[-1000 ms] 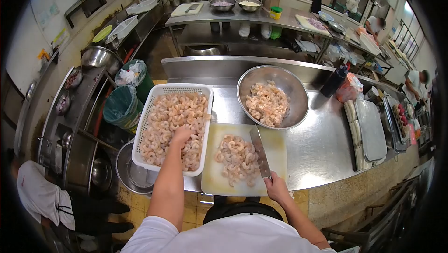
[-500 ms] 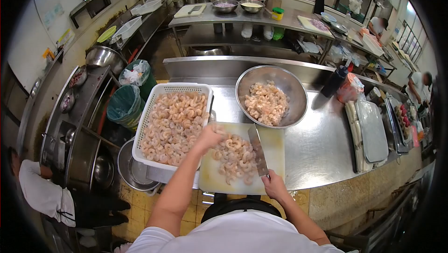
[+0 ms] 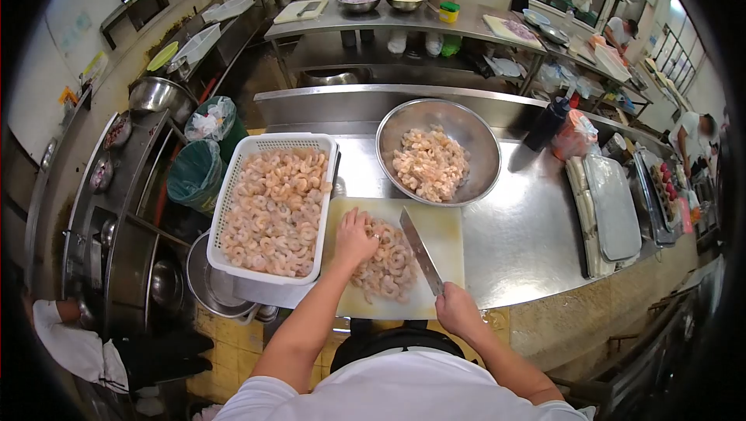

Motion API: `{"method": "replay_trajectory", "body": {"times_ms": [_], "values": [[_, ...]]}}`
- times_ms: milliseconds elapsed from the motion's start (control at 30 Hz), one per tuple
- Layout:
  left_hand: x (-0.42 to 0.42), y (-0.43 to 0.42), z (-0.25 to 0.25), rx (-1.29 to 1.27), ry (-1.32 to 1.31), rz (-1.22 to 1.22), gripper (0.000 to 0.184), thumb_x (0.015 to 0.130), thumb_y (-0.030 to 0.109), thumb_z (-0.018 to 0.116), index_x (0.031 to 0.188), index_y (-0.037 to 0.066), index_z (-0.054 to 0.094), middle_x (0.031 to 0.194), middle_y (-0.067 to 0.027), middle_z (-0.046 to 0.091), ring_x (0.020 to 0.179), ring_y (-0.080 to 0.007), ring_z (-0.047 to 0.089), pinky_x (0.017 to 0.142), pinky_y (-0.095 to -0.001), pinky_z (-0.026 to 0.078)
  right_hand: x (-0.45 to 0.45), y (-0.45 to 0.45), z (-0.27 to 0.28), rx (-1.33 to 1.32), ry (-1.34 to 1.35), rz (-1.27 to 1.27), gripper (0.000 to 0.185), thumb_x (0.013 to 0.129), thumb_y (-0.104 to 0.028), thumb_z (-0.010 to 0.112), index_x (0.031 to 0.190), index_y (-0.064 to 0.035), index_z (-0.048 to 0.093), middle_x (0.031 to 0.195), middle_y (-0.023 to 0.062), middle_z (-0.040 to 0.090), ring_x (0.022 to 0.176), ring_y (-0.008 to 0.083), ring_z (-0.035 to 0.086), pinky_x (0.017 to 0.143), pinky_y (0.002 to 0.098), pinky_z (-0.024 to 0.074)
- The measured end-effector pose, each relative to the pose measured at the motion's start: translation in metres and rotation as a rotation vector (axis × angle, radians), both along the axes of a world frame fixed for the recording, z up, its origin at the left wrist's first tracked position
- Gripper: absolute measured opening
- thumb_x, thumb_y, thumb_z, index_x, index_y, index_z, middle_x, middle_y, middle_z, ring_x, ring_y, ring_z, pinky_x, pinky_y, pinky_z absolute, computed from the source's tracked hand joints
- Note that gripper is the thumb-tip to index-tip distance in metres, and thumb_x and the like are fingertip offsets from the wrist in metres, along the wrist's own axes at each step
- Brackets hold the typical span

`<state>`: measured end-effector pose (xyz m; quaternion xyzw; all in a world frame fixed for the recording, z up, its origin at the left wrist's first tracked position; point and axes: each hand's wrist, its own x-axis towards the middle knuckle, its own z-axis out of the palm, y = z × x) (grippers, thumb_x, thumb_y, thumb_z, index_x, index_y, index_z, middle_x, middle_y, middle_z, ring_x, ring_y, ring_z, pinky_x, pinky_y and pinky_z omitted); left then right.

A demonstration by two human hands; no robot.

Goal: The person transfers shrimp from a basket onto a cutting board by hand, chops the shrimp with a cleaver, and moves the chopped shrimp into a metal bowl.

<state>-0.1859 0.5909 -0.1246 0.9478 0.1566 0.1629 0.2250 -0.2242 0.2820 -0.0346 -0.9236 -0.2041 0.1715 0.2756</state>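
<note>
My right hand (image 3: 457, 309) is wrapped round the handle of a cleaver (image 3: 420, 251), whose broad blade slants across the right part of the cutting board (image 3: 447, 223). To the left of the blade lies a loose pile of peeled shrimp (image 3: 388, 266). My left hand (image 3: 356, 236) rests at the pile's upper left edge, fingers spread and pointing away from me, touching the shrimp. Left of the board, a white perforated basket (image 3: 225, 215) holds many more peeled shrimp. Beyond the board stands a wide steel bowl (image 3: 486, 161) with chopped shrimp in it.
Stacked trays (image 3: 610, 207) and a dark bottle (image 3: 548, 122) stand on the right of the steel table (image 3: 528, 242). Lined bins (image 3: 194, 172) and a metal pot (image 3: 208, 277) are at left. A person (image 3: 70, 343) is at lower left; others work farther back.
My left hand has come down onto the shrimp pile, and its fingers are now spread. The cleaver stays in my right hand, nearly still. The whole view has shifted slightly.
</note>
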Motion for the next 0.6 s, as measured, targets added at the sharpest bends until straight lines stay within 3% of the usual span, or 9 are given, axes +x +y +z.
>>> {"method": "replay_trajectory", "body": {"times_ms": [67,133,267,367,500,600], "values": [[0.002,-0.002,-0.023,0.075,-0.044,0.027,0.052,0.096,0.036,0.066,0.135,0.002,0.066,0.144,-0.0201,0.061,0.138,-0.0408,0.051,0.12,-0.0501,0.038,-0.005,0.006,0.011,-0.016,-0.005,-0.024,0.023,0.101,-0.017,0.058,0.104,0.0059,0.06,0.094,0.0342,0.069,0.092,0.0552,0.067,0.084,0.0616,0.0524],[-0.005,-0.005,-0.028,-0.065,-0.11,-0.036,0.049,0.096,0.032,0.066,0.134,0.002,0.065,0.142,-0.0197,0.061,0.135,-0.0404,0.053,0.118,-0.0499,0.04,-0.003,0.012,0.007,-0.027,-0.018,-0.007,0.023,0.1,-0.017,0.058,0.102,0.0061,0.058,0.091,0.0351,0.069,0.088,0.0554,0.067,0.082,0.0624,0.0525],[-0.022,-0.015,-0.031,-0.237,-0.185,-0.068,0.044,0.095,0.026,0.068,0.132,0.003,0.065,0.139,-0.0185,0.062,0.131,-0.0395,0.056,0.115,-0.0491,0.043,0.025,0.04,-0.052,-0.064,-0.062,0.117,0.022,0.1,-0.015,0.056,0.099,0.007,0.056,0.085,0.0366,0.068,0.084,0.0561,0.068,0.08,0.0642,0.053],[-0.031,-0.022,-0.025,-0.254,-0.178,-0.082,0.042,0.093,0.023,0.069,0.13,0.003,0.066,0.139,-0.0178,0.063,0.13,-0.0396,0.057,0.114,-0.0485,0.044,0.044,0.054,-0.062,-0.062,-0.09,0.127,0.022,0.1,-0.015,0.055,0.099,0.0077,0.055,0.082,0.0371,0.067,0.082,0.0562,0.068,0.079,0.0643,0.0534],[-0.036,-0.025,-0.023,-0.338,-0.258,-0.055,0.039,0.093,0.019,0.069,0.128,0.002,0.065,0.137,-0.02,0.062,0.127,-0.0404,0.058,0.111,-0.048,0.046,0.035,0.042,-0.018,-0.106,-0.066,0.113,0.022,0.098,-0.015,0.054,0.103,0.0066,0.055,0.086,0.0356,0.07,0.082,0.0551,0.07,0.077,0.0627,0.0556],[-0.034,-0.019,-0.033,-0.393,-0.328,-0.036,0.034,0.093,0.015,0.068,0.124,0.002,0.065,0.133,-0.0214,0.062,0.123,-0.041,0.06,0.107,-0.0481,0.049,0.024,0.04,-0.02,-0.073,-0.088,0.095,0.022,0.099,-0.016,0.056,0.102,0.0062,0.055,0.086,0.036,0.07,0.083,0.0549,0.07,0.079,0.0633,0.0553]]}}
